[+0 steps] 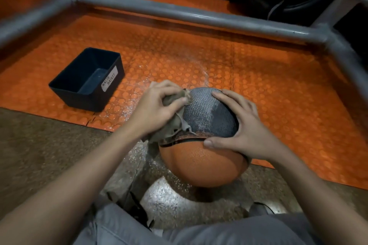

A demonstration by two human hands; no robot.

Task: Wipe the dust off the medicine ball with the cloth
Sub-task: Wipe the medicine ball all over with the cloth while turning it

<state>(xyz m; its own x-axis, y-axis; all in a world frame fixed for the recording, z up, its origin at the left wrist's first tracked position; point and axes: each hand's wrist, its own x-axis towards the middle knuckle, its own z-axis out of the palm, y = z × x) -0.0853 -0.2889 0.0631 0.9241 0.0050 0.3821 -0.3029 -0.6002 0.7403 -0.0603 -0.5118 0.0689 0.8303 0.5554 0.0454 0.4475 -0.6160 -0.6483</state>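
Risks, left to right:
- Waste basket sits well out to the left of the left hand, with nothing in the wipe path. Dust pushed that way probably just lands on the orange mat.
- Left hand has the cloth bunched tight in curled fingers and thumb. The contact patch is small, so expect streaks and missed strips on the textured panel. A loose ragged tail hangs below the fist at the seam and could drag dust back over wiped area.
- Medicine ball is round and steadied only from one side. A hard stroke from the left could roll it out from under the other palm.
- Right hand lies spread flat, fingers nearly straight, gripping nothing, just pressing. Whatever it covers won't be wiped unless the ball gets turned. The fingers rest on the dark panel, so smears are likely there.

Position:
- The ball sits between the two hands, touching both.
- Cloth and left hand are on its upper left, on the dark panel's edge.
- Right-hand fingers go over the top right, with the thumb at the seam above the orange half.
- The panel between the hands looks pale, and I'd judge it still dusty.
- Grey pipe frame runs well beyond both hands.
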